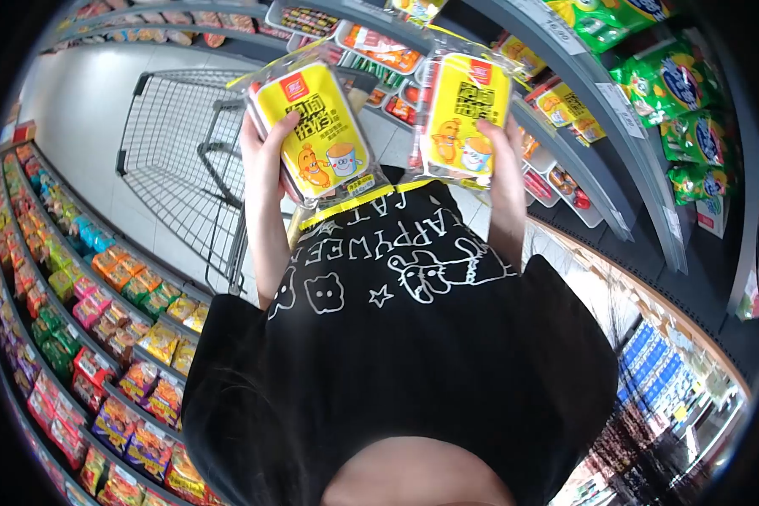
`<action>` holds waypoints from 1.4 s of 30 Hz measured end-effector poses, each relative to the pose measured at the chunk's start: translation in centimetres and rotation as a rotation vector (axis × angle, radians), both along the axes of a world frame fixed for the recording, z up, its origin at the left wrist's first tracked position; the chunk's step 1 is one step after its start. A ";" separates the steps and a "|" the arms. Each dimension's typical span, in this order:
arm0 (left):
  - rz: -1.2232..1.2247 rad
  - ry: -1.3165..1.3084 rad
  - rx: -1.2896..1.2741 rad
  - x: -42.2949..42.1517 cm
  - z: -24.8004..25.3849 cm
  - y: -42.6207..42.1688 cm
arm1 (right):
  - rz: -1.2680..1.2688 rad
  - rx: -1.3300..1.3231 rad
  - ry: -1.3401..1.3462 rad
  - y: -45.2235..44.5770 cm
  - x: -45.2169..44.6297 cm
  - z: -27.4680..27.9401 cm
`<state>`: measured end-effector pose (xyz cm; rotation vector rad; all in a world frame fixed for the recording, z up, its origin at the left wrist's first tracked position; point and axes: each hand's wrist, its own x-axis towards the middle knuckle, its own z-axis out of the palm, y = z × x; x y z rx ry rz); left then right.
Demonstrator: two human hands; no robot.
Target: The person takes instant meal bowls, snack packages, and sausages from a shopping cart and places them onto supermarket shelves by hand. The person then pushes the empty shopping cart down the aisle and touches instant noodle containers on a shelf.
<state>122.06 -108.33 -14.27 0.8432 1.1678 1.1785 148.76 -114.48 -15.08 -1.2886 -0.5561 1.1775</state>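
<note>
My left hand [264, 158] grips a yellow sausage pack [316, 126] by its side, thumb on the front. A cartoon sausage and a cup are printed on it, and clear wrap with a yellow strip runs along its lower end. In my right hand [504, 156] is a second, like-looking sausage pack [464, 114], also with the thumb across its front. Both packs are held up side by side, faces toward me, with a small gap between them. The fingers behind each pack are hidden.
A wire shopping cart [181, 152] stands on the pale tiled floor [76, 160] at the left. Shelves of colourful snack bags [152, 371] curve along the lower left. To the right, a dark shelf [565, 51] carries green bags [666, 88] and trays of packaged food [557, 181].
</note>
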 end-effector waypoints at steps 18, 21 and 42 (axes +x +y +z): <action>-0.196 -0.222 0.120 4.0 -2.8 0.1 | 0.621 0.182 0.102 3.4 -5.7 -2.6; -0.277 -0.092 0.100 5.2 -1.2 0.2 | 0.652 0.098 0.357 2.8 -4.4 -1.9; -0.112 -0.252 -0.115 3.4 -5.3 2.4 | -0.629 0.237 0.210 -7.7 26.7 -8.1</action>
